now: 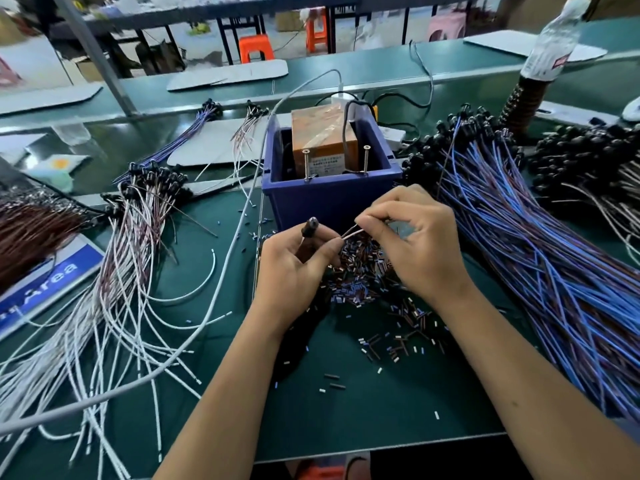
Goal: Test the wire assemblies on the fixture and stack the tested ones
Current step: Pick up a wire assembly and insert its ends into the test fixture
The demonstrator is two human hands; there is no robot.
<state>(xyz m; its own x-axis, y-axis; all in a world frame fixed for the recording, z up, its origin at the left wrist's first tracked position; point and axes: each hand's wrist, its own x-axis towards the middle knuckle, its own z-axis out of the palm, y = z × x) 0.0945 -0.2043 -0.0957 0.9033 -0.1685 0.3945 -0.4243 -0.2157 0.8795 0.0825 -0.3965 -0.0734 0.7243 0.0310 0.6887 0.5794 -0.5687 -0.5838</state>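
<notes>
Wire assembly [341, 237] under test, held between both hands just in front of the blue bin [329, 199] that houses the fixture [323, 147]. Its long axis runs from about 8 o'clock to 2 o'clock. The black capped end [309, 226] sits at the left, rising above the fingers of the left hand [294, 268], which curl round it. The thin pale leads pass rightward into the pinch of the right hand [412, 237], thumb against forefinger.

From this grip the fixture lies at 12 o'clock. Its two upright screws [366, 159] stand at the near rim of the bin and probably serve as the test contacts, though the view does not confirm this. The right hand is nearer to them and holds the lead ends, so the coming move likely turns on carrying those ends up and away toward 12 o'clock.

Both forearms enter from 6 o'clock, and the wrists hover over a heap of cut sleeve pieces [377, 292] on the green mat [381, 410]. White-wired assemblies [114, 289] fan out at 9 o'clock. Blue-wired assemblies [540, 258] lie at 3 o'clock.
</notes>
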